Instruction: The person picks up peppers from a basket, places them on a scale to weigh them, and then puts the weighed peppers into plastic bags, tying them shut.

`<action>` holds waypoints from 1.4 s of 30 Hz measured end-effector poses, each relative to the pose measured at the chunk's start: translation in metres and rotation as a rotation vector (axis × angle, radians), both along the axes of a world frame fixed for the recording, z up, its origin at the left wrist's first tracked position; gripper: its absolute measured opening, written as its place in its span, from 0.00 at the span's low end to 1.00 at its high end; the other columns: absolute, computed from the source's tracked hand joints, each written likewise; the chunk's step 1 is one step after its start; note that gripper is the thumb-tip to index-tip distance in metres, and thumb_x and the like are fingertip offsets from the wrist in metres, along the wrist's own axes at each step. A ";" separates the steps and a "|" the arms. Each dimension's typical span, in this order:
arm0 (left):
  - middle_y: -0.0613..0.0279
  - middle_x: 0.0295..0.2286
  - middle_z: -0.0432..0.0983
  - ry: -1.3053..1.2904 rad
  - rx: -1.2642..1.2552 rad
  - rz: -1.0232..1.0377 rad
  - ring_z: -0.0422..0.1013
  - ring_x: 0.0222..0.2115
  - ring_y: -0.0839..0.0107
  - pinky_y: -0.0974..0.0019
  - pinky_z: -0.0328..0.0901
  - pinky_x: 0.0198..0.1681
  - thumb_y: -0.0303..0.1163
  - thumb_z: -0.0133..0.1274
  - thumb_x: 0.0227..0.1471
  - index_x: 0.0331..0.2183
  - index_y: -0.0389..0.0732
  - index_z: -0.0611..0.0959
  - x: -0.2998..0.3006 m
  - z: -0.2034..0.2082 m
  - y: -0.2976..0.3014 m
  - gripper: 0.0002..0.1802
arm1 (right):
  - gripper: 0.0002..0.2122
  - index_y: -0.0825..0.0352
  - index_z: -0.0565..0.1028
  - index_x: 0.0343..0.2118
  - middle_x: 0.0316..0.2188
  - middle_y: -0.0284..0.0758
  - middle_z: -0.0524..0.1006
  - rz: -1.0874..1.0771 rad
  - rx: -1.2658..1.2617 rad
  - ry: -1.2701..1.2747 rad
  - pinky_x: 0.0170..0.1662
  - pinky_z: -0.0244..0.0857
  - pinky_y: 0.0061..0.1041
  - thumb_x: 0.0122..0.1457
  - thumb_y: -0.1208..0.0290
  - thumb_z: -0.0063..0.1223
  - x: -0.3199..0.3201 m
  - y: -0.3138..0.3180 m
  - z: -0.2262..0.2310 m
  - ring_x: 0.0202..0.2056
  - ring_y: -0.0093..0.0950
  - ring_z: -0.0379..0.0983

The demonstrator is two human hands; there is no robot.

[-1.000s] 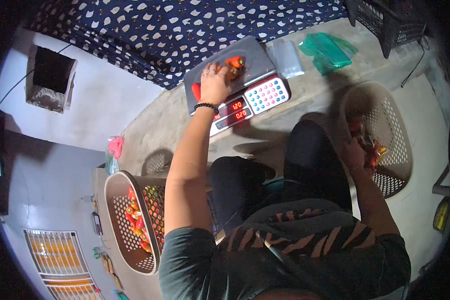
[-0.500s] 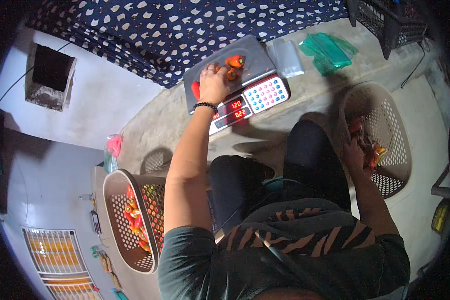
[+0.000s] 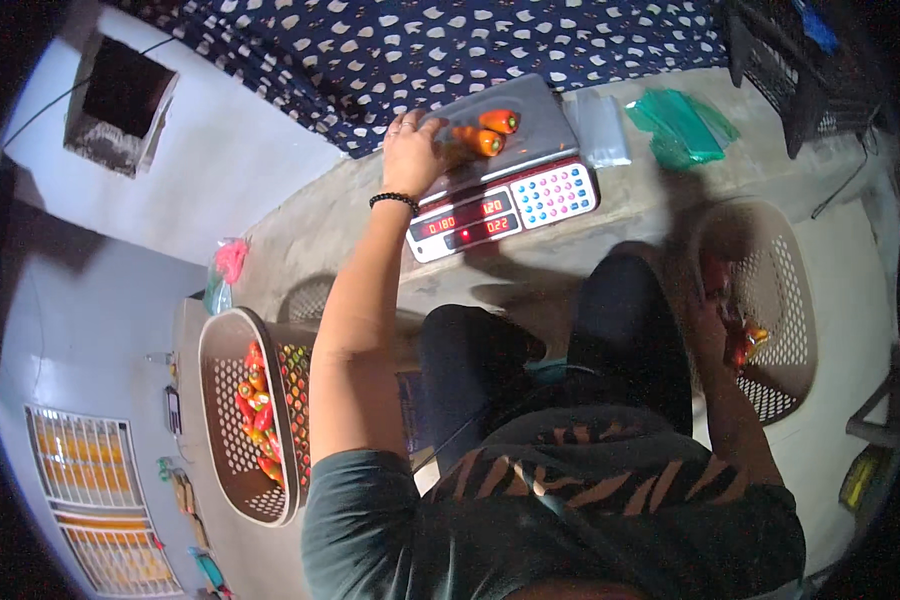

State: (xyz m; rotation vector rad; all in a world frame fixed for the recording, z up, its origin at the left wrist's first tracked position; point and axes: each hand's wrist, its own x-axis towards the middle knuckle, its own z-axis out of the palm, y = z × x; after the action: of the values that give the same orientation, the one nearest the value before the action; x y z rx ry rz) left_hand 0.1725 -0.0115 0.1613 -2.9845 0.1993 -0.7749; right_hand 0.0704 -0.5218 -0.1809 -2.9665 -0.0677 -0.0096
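My left hand (image 3: 410, 155) is at the left end of a grey scale (image 3: 535, 110), its fingers bent downward and partly hidden. Whatever lies under the palm is out of sight. To its right on the scale's plate are two orange-red peppers, an upper pepper (image 3: 506, 121) and a lower pepper (image 3: 487, 143). In the shadowed beige basket (image 3: 795, 300) at the right, my right hand (image 3: 708, 315) reaches in beside some red and yellow peppers (image 3: 748, 345). Shadow hides its fingers.
A beige basket (image 3: 210, 400) of peppers (image 3: 257, 410) stands at the left. Clear plastic bags (image 3: 602, 130) and green bags (image 3: 685, 128) lie right of the scale. A black crate (image 3: 805, 85) is at the upper right; a patterned cloth (image 3: 530, 40) hangs behind.
My left hand has moved left on the scale, over where a red pepper lay; that pepper no longer shows. My right hand stays in the right basket.
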 end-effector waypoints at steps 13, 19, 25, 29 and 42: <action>0.55 0.38 0.73 -0.066 -0.113 0.229 0.69 0.40 0.57 0.58 0.62 0.46 0.31 0.54 0.35 0.37 0.46 0.79 0.000 -0.016 0.053 0.19 | 0.16 0.70 0.65 0.42 0.36 0.47 0.67 0.035 0.013 0.082 0.33 0.70 0.39 0.53 0.66 0.47 -0.012 0.033 0.090 0.34 0.47 0.71; 0.64 0.44 0.71 0.053 0.351 -0.051 0.59 0.53 0.61 0.42 0.45 0.56 0.42 0.45 0.51 0.42 0.55 0.77 0.008 -0.057 -0.004 0.16 | 0.16 0.70 0.66 0.42 0.36 0.47 0.68 0.206 -0.119 -0.091 0.36 0.68 0.40 0.53 0.66 0.47 -0.001 0.020 0.033 0.36 0.44 0.71; 0.57 0.39 0.72 0.096 0.276 -0.056 0.64 0.46 0.61 0.44 0.49 0.55 0.37 0.41 0.50 0.42 0.50 0.76 0.042 -0.064 -0.043 0.16 | 0.16 0.70 0.66 0.41 0.36 0.47 0.68 0.225 -0.092 -0.105 0.36 0.68 0.39 0.53 0.66 0.47 -0.005 0.044 0.060 0.36 0.44 0.71; 0.51 0.38 0.71 -0.173 0.230 0.014 0.64 0.46 0.58 0.48 0.50 0.55 0.33 0.42 0.49 0.41 0.38 0.74 0.027 -0.082 -0.015 0.17 | 0.16 0.70 0.67 0.41 0.36 0.47 0.68 0.310 -0.087 -0.089 0.36 0.68 0.39 0.52 0.66 0.48 -0.001 0.066 0.061 0.36 0.44 0.71; 0.52 0.27 0.69 -0.874 0.077 0.541 0.64 0.32 0.52 0.54 0.59 0.35 0.17 0.46 0.39 0.30 0.39 0.72 -0.252 0.100 0.154 0.12 | 0.15 0.70 0.68 0.40 0.36 0.47 0.68 0.354 -0.093 -0.069 0.36 0.68 0.39 0.52 0.66 0.48 0.001 0.082 0.058 0.36 0.43 0.71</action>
State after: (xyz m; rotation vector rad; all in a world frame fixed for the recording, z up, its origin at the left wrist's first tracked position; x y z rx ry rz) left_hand -0.0798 0.1421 0.2611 -2.1582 -0.5616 -1.7599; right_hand 0.0715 -0.4396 -0.1226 -2.9997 -0.6155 -0.0636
